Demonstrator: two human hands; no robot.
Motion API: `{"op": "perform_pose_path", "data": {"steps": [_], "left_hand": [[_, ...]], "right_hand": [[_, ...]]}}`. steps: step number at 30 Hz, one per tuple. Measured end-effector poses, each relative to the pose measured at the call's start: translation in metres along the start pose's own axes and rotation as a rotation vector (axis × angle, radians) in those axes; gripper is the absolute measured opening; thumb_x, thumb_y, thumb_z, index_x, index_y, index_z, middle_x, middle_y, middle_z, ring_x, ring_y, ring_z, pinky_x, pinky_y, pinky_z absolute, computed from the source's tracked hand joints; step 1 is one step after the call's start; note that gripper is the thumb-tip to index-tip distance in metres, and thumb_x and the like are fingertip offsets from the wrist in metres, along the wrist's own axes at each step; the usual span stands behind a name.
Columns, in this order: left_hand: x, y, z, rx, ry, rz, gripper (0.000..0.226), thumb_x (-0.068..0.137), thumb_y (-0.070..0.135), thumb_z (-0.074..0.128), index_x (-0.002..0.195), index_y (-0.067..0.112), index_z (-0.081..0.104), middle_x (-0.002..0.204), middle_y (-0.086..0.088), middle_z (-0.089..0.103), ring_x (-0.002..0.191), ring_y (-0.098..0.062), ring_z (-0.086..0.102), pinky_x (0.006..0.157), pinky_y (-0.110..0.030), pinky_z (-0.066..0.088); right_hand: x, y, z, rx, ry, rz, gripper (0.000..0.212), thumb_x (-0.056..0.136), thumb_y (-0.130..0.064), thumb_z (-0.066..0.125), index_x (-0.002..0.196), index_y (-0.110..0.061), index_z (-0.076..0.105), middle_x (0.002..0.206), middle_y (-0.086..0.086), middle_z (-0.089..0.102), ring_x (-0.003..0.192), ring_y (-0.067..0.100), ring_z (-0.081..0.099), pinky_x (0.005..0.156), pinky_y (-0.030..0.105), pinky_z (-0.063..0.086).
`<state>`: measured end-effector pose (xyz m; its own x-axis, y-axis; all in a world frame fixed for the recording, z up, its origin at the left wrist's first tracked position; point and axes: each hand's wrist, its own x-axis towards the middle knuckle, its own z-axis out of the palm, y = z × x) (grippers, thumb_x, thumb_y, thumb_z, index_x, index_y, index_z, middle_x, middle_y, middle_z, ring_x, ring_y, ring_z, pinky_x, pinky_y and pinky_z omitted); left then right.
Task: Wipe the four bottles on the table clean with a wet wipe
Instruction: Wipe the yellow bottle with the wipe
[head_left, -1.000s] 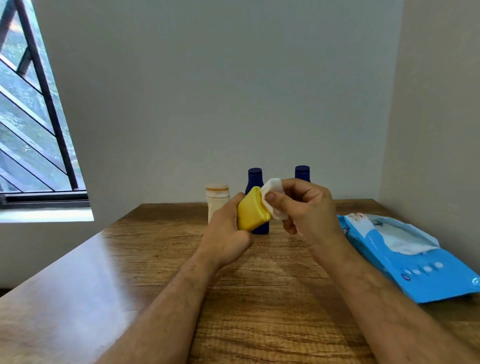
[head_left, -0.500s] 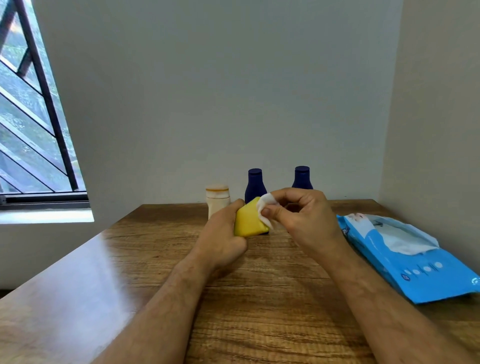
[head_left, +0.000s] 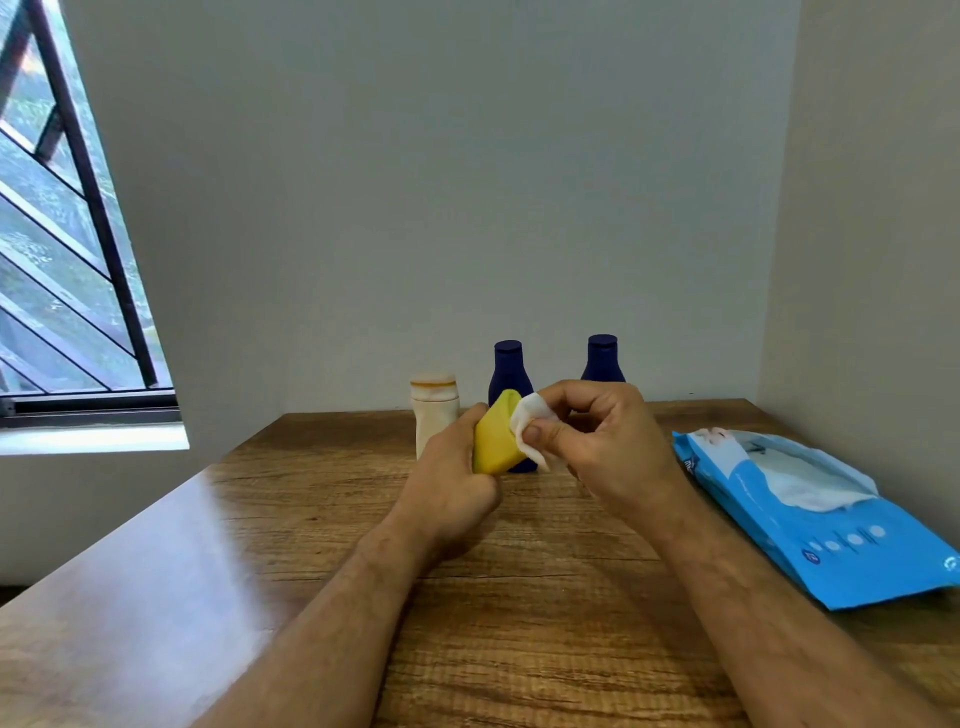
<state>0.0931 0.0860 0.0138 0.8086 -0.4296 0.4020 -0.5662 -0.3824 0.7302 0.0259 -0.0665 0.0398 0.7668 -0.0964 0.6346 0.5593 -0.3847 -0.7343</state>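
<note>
Progress looks early to me; left hand (head_left: 447, 483) grips yellow bottle (head_left: 496, 434) above table (head_left: 545, 597), right hand (head_left: 602, 441) pinches wet wipe (head_left: 530, 423) against it; 3 bottles upright behind, seemingly unwiped.

The surface (head_left: 519, 597) is wood-grain with a glossy sheen toward the window. The yellow bottle (head_left: 496, 436) looks like smooth matt plastic, as do the two dark blue bottles (head_left: 508, 369) behind it. The wipe (head_left: 530, 415) is soft white cloth; the blue wipe pack (head_left: 831, 540) is shiny plastic film.
</note>
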Motion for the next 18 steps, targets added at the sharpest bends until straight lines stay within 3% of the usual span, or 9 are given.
{"op": "perform_pose_path", "data": {"steps": [3,8,13,16,18], "left_hand": [[-0.001,0.000,0.000,0.040,-0.050,0.025,0.059,0.074,-0.010,0.062,0.116,0.029,0.054,0.097,0.001,0.062,0.091,-0.014,0.058,0.078,-0.040,0.051],[-0.003,0.010,0.003,-0.088,-0.034,0.026,0.063,0.073,-0.015,0.061,0.104,0.039,0.051,0.095,0.000,0.059,0.086,-0.012,0.056,0.069,-0.026,0.045],[-0.001,0.012,0.000,-0.250,0.010,0.030,0.062,0.066,-0.023,0.057,0.100,0.029,0.054,0.091,-0.004,0.060,0.075,-0.004,0.058,0.058,-0.022,0.049],[-0.002,0.013,0.000,-0.287,-0.027,0.018,0.060,0.069,-0.024,0.055,0.098,0.029,0.052,0.085,0.001,0.057,0.067,0.005,0.059,0.055,-0.015,0.045],[-0.002,0.013,0.002,-0.300,-0.081,-0.021,0.055,0.073,-0.021,0.056,0.097,0.028,0.050,0.082,0.003,0.053,0.071,-0.005,0.057,0.056,-0.014,0.044]], "right_hand": [[0.000,0.001,0.001,-0.056,0.089,-0.012,0.021,0.084,-0.022,0.074,0.080,-0.041,0.066,0.081,-0.011,0.069,0.080,0.007,0.064,0.063,0.015,0.054],[0.002,0.002,0.005,-0.121,0.183,0.000,0.007,0.089,-0.030,0.067,0.095,-0.033,0.066,0.086,-0.015,0.066,0.082,0.006,0.062,0.067,0.018,0.052],[-0.003,0.005,0.008,-0.148,0.032,-0.035,0.006,0.087,-0.023,0.071,0.091,-0.028,0.069,0.078,-0.013,0.066,0.073,-0.003,0.061,0.058,0.009,0.046],[-0.003,0.003,0.010,-0.131,0.032,-0.037,0.006,0.088,-0.022,0.070,0.093,-0.026,0.069,0.079,-0.015,0.066,0.074,-0.008,0.061,0.057,0.006,0.044],[-0.002,0.003,0.009,-0.109,0.060,-0.027,0.007,0.088,-0.022,0.069,0.095,-0.025,0.069,0.080,-0.014,0.066,0.074,-0.007,0.062,0.056,0.007,0.045]]}}
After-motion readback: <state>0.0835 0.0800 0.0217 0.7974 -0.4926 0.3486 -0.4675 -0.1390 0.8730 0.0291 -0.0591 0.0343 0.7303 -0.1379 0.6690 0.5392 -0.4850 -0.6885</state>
